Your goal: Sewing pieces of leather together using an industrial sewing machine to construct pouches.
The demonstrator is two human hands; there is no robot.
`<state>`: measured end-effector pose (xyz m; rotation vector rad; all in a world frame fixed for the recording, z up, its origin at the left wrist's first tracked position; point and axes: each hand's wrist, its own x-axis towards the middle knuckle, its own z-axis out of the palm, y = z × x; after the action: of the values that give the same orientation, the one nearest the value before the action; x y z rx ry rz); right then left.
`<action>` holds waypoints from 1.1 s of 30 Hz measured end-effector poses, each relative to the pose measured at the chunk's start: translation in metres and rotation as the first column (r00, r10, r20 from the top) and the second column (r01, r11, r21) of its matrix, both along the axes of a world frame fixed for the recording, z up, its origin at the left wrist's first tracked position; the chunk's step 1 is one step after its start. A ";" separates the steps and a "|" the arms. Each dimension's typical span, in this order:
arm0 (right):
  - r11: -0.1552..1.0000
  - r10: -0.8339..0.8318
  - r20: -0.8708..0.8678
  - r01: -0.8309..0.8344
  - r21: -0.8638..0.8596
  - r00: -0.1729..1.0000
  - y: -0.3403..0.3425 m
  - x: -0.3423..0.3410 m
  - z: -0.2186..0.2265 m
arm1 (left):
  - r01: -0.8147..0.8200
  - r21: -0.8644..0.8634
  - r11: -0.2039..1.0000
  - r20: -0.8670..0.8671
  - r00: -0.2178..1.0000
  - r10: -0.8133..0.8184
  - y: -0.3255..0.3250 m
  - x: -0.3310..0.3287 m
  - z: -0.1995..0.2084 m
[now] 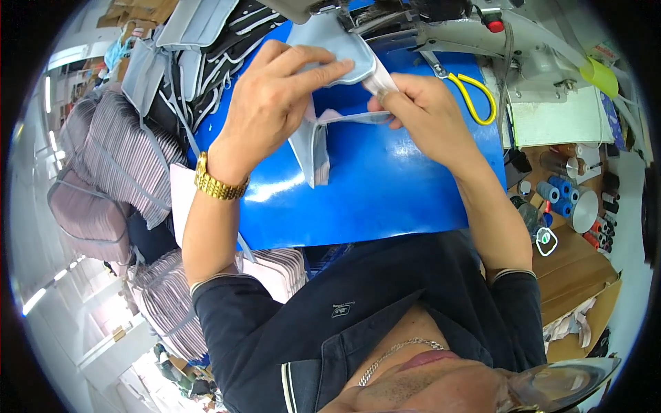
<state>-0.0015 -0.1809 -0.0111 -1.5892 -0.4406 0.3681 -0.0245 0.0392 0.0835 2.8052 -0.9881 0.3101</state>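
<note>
A pale blue-grey fabric piece (334, 45) with a stitched rounded edge lies at the sewing machine, at the far end of the blue tabletop (385, 186). The fingers of my left hand (279, 93) bend over its left edge and hold it; the thumb is mostly hidden. At its right, my right hand (430, 113) pinches a whitish fabric strip (379, 81) between thumb and fingers. A thin fabric edge runs between both hands, and a folded grey flap (313, 155) hangs below my left hand. Yellow-handled scissors (474, 96) lie just beyond my right hand.
Tied bundles of striped fabric pieces (124, 138) are stacked at the left, with black and grey pieces (227, 48) at the far left. The sewing machine (441, 38) spans the far edge. Blue thread spools (563, 196) and a cardboard box (578, 275) stand at the right.
</note>
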 end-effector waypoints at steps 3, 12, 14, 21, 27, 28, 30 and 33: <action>1.000 -0.018 0.068 0.019 -0.004 0.998 0.009 0.011 -0.001 | -0.038 0.047 0.998 0.073 0.997 0.034 0.003 0.007 -0.004; 0.988 -0.056 0.187 0.081 -0.128 0.981 0.025 0.029 0.004 | -0.287 0.189 0.939 0.312 0.924 0.220 -0.027 0.003 -0.013; 0.990 -0.047 0.165 0.068 -0.124 0.985 0.027 0.031 0.010 | -0.322 0.179 0.930 0.300 0.918 0.260 -0.036 -0.001 -0.010; 0.996 -0.078 0.146 0.084 -0.034 0.986 0.024 0.022 0.007 | -0.416 0.048 0.908 0.259 0.884 0.390 -0.069 0.006 -0.018; 0.985 0.081 0.084 -0.067 -0.158 0.993 -0.016 -0.036 0.024 | -0.510 -0.201 0.836 0.171 0.822 0.543 -0.079 -0.002 -0.032; 0.985 0.079 0.082 -0.065 -0.160 0.994 -0.020 -0.042 0.021 | -0.509 -0.203 0.837 0.169 0.823 0.542 -0.078 -0.005 -0.037; 0.966 0.166 0.053 -0.151 -0.211 0.985 -0.027 -0.049 0.012 | -0.438 -0.410 0.800 0.104 0.849 0.518 -0.077 -0.008 -0.046; 0.976 0.168 -0.015 -0.168 -0.141 0.986 -0.030 -0.050 0.011 | -0.413 -0.534 0.738 -0.028 0.881 0.473 -0.063 -0.035 -0.058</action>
<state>-0.0513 -0.2112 -0.0003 -1.6942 -0.5585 0.5410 -0.0599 -0.0242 0.0254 2.4694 -0.1608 0.6841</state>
